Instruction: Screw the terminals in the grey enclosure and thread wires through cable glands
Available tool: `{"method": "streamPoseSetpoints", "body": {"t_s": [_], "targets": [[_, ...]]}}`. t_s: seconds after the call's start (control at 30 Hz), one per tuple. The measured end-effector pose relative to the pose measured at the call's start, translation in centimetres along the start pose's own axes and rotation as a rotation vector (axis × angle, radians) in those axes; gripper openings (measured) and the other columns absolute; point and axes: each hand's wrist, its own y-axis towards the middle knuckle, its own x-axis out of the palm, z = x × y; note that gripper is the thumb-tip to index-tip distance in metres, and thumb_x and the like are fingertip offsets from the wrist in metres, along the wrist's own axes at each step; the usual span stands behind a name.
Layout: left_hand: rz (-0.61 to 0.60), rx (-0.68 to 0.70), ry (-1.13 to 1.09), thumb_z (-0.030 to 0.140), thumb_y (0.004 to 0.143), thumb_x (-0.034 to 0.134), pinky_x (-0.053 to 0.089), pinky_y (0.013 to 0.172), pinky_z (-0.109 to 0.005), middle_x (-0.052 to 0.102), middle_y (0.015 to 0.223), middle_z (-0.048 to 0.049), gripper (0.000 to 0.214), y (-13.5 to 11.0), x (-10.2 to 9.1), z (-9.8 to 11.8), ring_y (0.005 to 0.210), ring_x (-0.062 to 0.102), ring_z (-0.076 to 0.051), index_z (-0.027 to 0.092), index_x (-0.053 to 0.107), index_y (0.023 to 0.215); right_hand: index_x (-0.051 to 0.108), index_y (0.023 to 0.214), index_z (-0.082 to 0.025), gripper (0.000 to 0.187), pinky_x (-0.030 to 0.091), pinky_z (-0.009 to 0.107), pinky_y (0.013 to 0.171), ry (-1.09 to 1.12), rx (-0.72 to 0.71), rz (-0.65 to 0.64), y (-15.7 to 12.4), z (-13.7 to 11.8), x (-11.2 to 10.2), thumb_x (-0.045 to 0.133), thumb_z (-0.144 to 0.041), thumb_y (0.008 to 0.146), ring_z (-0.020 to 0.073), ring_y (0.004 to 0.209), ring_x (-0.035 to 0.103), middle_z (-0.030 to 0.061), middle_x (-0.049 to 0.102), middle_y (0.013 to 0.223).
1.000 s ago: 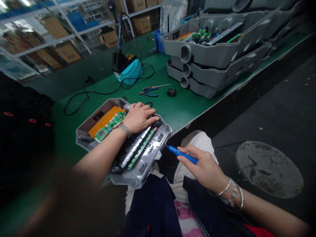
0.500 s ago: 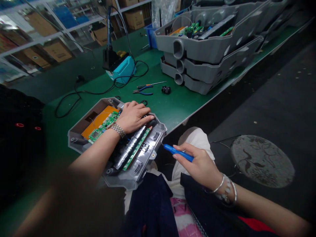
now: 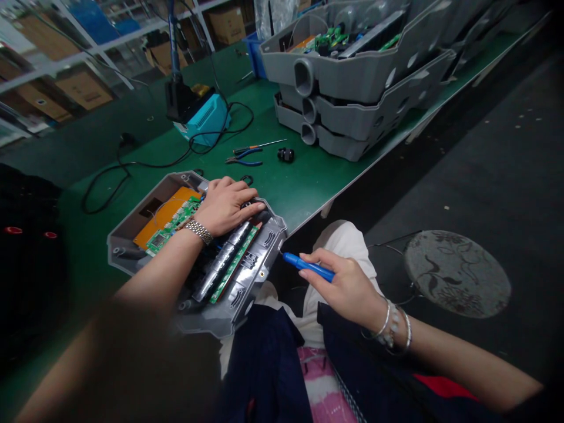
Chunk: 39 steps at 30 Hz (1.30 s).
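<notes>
— Where's the grey housing (image 3: pixel 240 294)?
— Under your left hand (image 3: pixel 227 205), which lies spread flat on it. The housing overhangs the surface's (image 3: pixel 304 182) near edge.
— And the right hand (image 3: pixel 352 288)?
— You're pinching the blue screwdriver (image 3: pixel 308 267), tip at the housing's rim.

The worktop (image 3: pixel 308 182) is a flat dark green all over. At its near edge the open housing (image 3: pixel 249 294) is pale grey plastic, with an orange sheet (image 3: pixel 165 212) in its far half, a bright green circuit board (image 3: pixel 174 222) flecked white beside that, and a silvery bar (image 3: pixel 220 261) along a narrow green strip board (image 3: pixel 235 261). Just off that edge, the screwdriver (image 3: pixel 308 267) has a vivid blue handle. The watch band (image 3: pixel 198 231) and bangles (image 3: pixel 392 329) are silver. Toward the far edge I see a teal soldering station (image 3: pixel 205 120), a black cable (image 3: pixel 152 165), blue-handled pliers (image 3: pixel 242 159) and a black knob (image 3: pixel 285 154). The stacked housings (image 3: pixel 352 88) at the right edge are the same grey. On the dark floor, a round grey mat (image 3: pixel 458 273) bears a darker floral pattern.
</notes>
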Motion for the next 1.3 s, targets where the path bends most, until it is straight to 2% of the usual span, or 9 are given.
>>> {"method": "streamPoseSetpoints", "body": {"t_s": [0.23,0.5,0.63,0.73,0.8,0.9,1.1,1.2,1.3], "targets": [[-0.010,-0.010,-0.018,0.069,0.100,0.031,0.030,0.087,-0.045,0.066,0.107,-0.0063,0.056,0.2,-0.1,0.2,0.100,0.049,-0.028,0.027,0.068,0.106,0.075,0.113,-0.028,0.027,0.057,0.034,0.086,-0.003,-0.036,0.102,1.9,-0.2,-2.4,0.069,-0.045,0.093,0.0207,0.094,0.074,0.0009,0.076,0.114],[-0.003,-0.020,0.016,0.071,0.100,0.027,0.032,0.085,-0.045,0.066,0.108,-0.0070,0.060,0.2,0.0,0.1,0.100,0.049,-0.029,0.027,0.067,0.105,0.070,0.114,-0.027,0.025,0.056,0.036,0.083,-0.116,0.008,0.061,-0.3,0.7,0.3,0.062,-0.043,0.097,0.0233,0.096,0.073,0.0038,0.076,0.113],[-0.004,-0.026,0.031,0.071,0.099,0.024,0.033,0.086,-0.047,0.066,0.110,-0.0075,0.061,0.2,0.0,0.3,0.103,0.049,-0.031,0.027,0.066,0.107,0.069,0.108,-0.022,0.027,0.049,0.026,0.063,0.240,0.149,-0.010,-0.7,-0.7,0.4,0.069,-0.044,0.092,0.0153,0.074,0.066,0.0039,0.073,0.091],[-0.006,-0.028,0.035,0.070,0.100,0.024,0.034,0.088,-0.048,0.066,0.110,-0.0077,0.061,0.2,0.0,0.4,0.105,0.050,-0.031,0.026,0.066,0.107,0.063,0.105,-0.019,0.035,0.023,0.020,0.042,0.675,0.390,-0.092,0.0,-1.6,-0.3,0.074,-0.047,0.086,0.0066,0.046,0.035,-0.0066,0.047,0.056],[-0.006,-0.028,0.037,0.070,0.100,0.025,0.034,0.088,-0.048,0.066,0.110,-0.0080,0.060,0.2,0.1,0.4,0.105,0.050,-0.032,0.027,0.066,0.108,0.055,0.102,-0.021,0.038,0.010,0.019,0.041,0.969,0.544,-0.153,0.3,-1.9,-0.8,0.074,-0.049,0.085,0.0046,0.042,0.019,-0.0111,0.034,0.052],[-0.005,-0.029,0.038,0.070,0.100,0.025,0.035,0.089,-0.049,0.066,0.108,-0.0085,0.060,0.2,0.1,0.3,0.105,0.050,-0.032,0.026,0.066,0.107,0.047,0.099,-0.024,0.039,0.006,0.019,0.040,1.186,0.657,-0.217,0.2,-2.1,-0.6,0.074,-0.048,0.085,0.0040,0.042,0.014,-0.0116,0.036,0.053],[-0.005,-0.027,0.045,0.069,0.100,0.024,0.035,0.090,-0.049,0.065,0.109,-0.0087,0.060,0.2,0.0,0.5,0.107,0.050,-0.033,0.026,0.065,0.108,0.055,0.102,-0.020,0.040,0.013,0.018,0.040,0.948,0.464,-0.146,-0.7,-0.2,2.0,0.075,-0.051,0.086,0.0040,0.043,0.022,-0.0121,0.030,0.054],[-0.011,-0.023,0.038,0.069,0.100,0.025,0.035,0.090,-0.050,0.066,0.111,-0.0085,0.059,0.2,-0.1,0.6,0.107,0.050,-0.033,0.026,0.065,0.109,0.062,0.107,-0.019,0.034,0.025,0.019,0.045,0.682,0.302,-0.108,-0.5,1.3,2.1,0.071,-0.048,0.091,0.0061,0.049,0.039,-0.0066,0.049,0.061],[-0.019,-0.023,0.022,0.068,0.100,0.027,0.035,0.091,-0.049,0.066,0.110,-0.0086,0.058,0.3,-0.1,0.6,0.107,0.050,-0.032,0.026,0.065,0.108,0.067,0.112,-0.022,0.029,0.047,0.025,0.062,0.313,0.111,-0.064,0.4,2.1,0.5,0.067,-0.045,0.095,0.0138,0.074,0.065,0.0037,0.073,0.098]]}}
